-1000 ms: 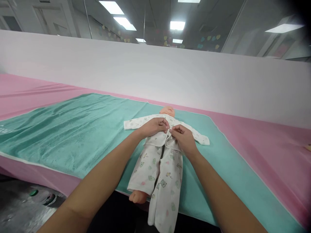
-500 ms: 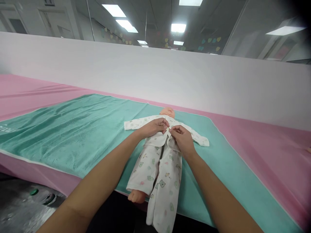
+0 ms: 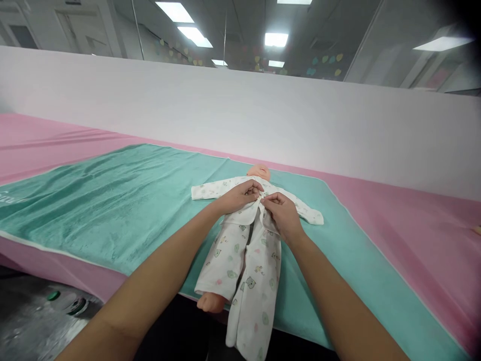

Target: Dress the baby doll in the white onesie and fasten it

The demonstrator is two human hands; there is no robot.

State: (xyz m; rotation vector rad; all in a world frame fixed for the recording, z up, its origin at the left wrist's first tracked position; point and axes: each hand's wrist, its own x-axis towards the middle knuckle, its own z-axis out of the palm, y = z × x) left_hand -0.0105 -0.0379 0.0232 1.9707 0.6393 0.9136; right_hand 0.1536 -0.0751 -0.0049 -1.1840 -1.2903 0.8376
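A baby doll [image 3: 259,172] lies on its back on a green towel [image 3: 124,200], head away from me. It wears a white printed jacket [image 3: 240,216] with both sleeves spread, and matching trousers [image 3: 259,271]. One bare foot [image 3: 211,303] shows below the left trouser leg; the other leg's end hangs past the table edge. My left hand [image 3: 242,194] is closed on the jacket's front edge at the chest. Right beside it, my right hand [image 3: 281,210] pinches the opposite front edge. Below the hands the jacket front falls apart. The fastening between my fingertips is too small to make out.
Pink cloth [image 3: 406,215] covers the table around the towel. A white wall [image 3: 240,115] with glass above it stands behind. Down at the lower left is a clear bottle with a green cap [image 3: 54,296].
Both hands stay at the jacket's chest, with only slight finger movement; the fingertips sit a little closer to each other. The whole view has shifted slightly.
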